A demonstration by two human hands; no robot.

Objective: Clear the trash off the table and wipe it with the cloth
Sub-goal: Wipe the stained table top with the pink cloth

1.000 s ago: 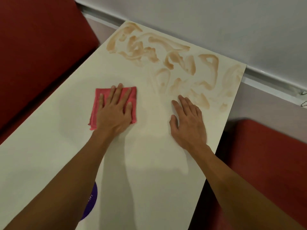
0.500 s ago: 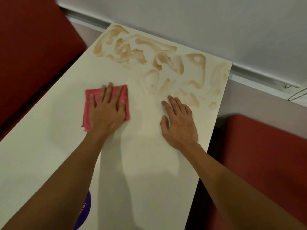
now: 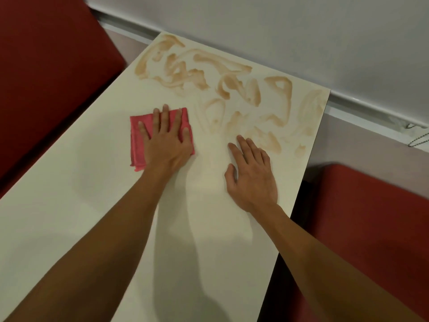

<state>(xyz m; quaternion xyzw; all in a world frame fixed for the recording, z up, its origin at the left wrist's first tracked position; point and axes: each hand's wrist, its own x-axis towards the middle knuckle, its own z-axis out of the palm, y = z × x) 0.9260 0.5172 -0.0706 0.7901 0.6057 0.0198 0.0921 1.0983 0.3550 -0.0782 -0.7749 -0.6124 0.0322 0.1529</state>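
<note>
A folded pink cloth (image 3: pixel 137 140) lies flat on the cream table (image 3: pixel 69 205). My left hand (image 3: pixel 166 140) presses down on the cloth with fingers spread. My right hand (image 3: pixel 251 175) rests flat on the bare tabletop to the right, fingers together and pointing away from me. Brown smeared stains (image 3: pixel 232 89) cover the far end of the table, just beyond both hands. The fingertips of my right hand touch the near edge of the stains.
Red padded seats flank the table on the left (image 3: pixel 46 66) and on the right (image 3: pixel 371 217). A white wall (image 3: pixel 278 31) with a ledge (image 3: pixel 371 117) runs behind the table's far end. The table's right edge lies close to my right wrist.
The hands and the cloth keep almost the same place on the table. The view has shifted, and the purple object by my left forearm is out of sight now.
</note>
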